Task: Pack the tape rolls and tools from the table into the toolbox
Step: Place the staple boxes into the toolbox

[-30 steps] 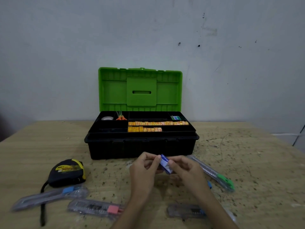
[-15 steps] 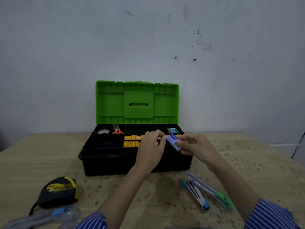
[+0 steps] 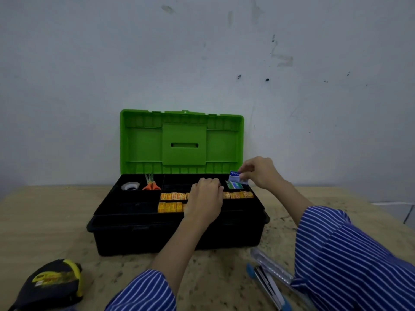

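Your right hand [image 3: 260,173] has a pinch grip on a small blue-and-white box [image 3: 235,176], held just above the toolbox's [image 3: 179,234] back-right compartment, over a green packet [image 3: 234,185]. Your left hand [image 3: 205,202], fingers curled and holding nothing, rests on the toolbox tray. The tape measure [image 3: 52,283] lies on the surface [image 3: 45,221], front-left of the toolbox.

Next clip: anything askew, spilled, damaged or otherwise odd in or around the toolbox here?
Nothing stands out. The toolbox sits square with its lid upright; tape roll, scissors and yellow packets lie in their tray compartments. The right hand pinches a small blue box above the back right compartment.
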